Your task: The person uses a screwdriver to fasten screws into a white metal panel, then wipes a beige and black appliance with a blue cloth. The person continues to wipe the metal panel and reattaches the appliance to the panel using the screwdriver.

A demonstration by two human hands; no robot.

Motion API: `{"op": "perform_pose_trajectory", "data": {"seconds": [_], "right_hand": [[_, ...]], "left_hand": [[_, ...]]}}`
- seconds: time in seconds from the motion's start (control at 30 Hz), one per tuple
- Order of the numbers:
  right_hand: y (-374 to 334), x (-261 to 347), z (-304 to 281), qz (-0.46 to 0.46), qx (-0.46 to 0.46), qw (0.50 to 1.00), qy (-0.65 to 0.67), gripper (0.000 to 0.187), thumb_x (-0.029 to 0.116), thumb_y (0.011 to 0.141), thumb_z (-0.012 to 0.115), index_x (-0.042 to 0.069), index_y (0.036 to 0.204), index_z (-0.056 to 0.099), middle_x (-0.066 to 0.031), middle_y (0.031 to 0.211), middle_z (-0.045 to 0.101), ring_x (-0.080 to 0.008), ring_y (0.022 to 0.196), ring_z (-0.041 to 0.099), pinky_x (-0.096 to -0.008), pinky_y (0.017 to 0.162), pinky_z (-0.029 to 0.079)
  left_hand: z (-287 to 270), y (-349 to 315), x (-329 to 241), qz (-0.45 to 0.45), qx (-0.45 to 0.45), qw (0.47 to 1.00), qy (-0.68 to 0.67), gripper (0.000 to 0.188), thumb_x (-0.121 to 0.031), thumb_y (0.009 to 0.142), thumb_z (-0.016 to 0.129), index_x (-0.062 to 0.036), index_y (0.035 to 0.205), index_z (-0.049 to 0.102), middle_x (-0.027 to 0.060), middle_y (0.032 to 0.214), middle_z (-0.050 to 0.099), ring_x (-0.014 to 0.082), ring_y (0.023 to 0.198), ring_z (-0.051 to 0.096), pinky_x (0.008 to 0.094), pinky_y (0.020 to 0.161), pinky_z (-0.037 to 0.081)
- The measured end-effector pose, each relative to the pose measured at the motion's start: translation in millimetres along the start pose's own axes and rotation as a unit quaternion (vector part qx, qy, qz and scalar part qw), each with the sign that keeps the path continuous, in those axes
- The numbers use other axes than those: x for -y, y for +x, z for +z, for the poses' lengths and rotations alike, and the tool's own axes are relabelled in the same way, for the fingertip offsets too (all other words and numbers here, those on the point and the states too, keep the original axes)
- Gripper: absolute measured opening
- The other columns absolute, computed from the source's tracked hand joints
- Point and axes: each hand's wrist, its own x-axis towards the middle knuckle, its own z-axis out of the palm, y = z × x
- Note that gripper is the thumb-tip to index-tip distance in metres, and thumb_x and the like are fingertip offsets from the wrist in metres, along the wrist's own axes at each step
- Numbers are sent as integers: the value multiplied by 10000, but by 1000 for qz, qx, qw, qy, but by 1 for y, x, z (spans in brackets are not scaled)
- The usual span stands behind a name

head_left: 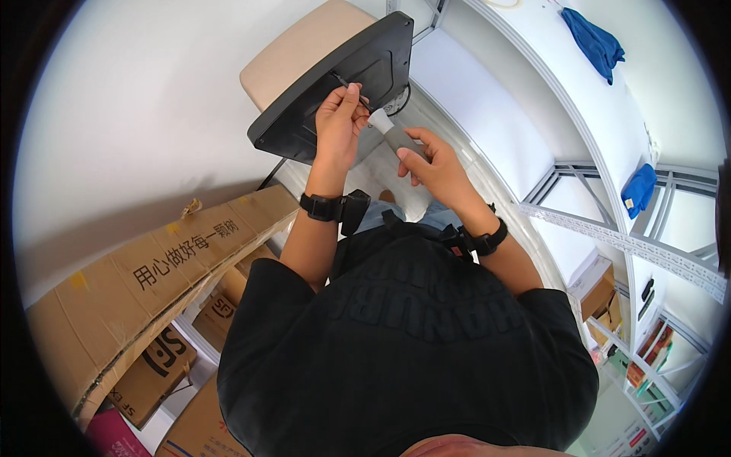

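A chair-like seat with a beige cushion [301, 46] and a black underside panel [278, 122] stands tilted in front of me. My right hand [434, 166] is closed around the grey-and-white handle of a screwdriver [394, 135]. Its dark shaft runs up and left toward the panel. My left hand [337, 126] pinches around the shaft close to the panel, its fingertips together. The dark end of the shaft meets the panel near a recess; whether a screw sits there is too small to tell.
At the left, a long cardboard box [183, 255] lies above more cartons [156, 373]. Metal-framed white shelving [632, 251] runs along the right, with blue cloths [594, 42] on it. A black cable [406, 99] loops behind the panel.
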Motion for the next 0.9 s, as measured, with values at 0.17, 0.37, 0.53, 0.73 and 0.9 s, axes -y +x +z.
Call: {"op": "perform_pose_trajectory", "data": {"seconds": [0.17, 0.37, 0.53, 0.73, 0.9], "right_hand": [[-4, 5, 1, -75, -49, 980, -179, 454, 218, 854, 713, 46, 1241, 548, -75, 810, 653, -123, 632, 595, -247, 569, 452], [-1, 9, -12, 124, 103, 915, 369, 446, 185, 922, 624, 40, 1321, 487, -111, 875, 641, -119, 560, 550, -239, 487, 419], [5, 5, -9, 82, 51, 964, 246, 383, 157, 932, 603, 66, 1293, 510, -100, 901, 635, -102, 581, 545, -224, 498, 430], [8, -10, -3, -76, -36, 995, -52, 458, 119, 814, 728, 68, 1229, 539, -78, 843, 590, -137, 665, 565, -277, 587, 454], [2, -1, 8, -80, -60, 982, -158, 481, 74, 838, 690, 48, 1267, 475, -25, 820, 513, -108, 694, 528, -245, 626, 446]], "left_hand": [[-5, 3, 0, -11, 8, 1000, -6, 171, -205, 974, 599, -49, 1043, 609, 35, 828, 665, 83, 688, 621, 219, 624, 527], [-3, 9, 0, 8, -8, 1000, -3, 152, -186, 957, 626, -40, 999, 629, 57, 842, 682, 95, 643, 637, 199, 573, 524], [-3, 8, 0, 6, -5, 1000, -6, 167, -176, 976, 592, -29, 1053, 615, 68, 872, 689, 135, 721, 669, 233, 637, 536], [-2, -1, -4, -28, 69, 995, 60, 264, -149, 974, 582, -16, 1203, 584, 78, 942, 676, 138, 838, 646, 256, 736, 525], [-2, -9, -6, -57, 119, 976, 175, 367, -114, 891, 681, -2, 1227, 583, 86, 1023, 670, 111, 843, 611, 255, 704, 508]]}}
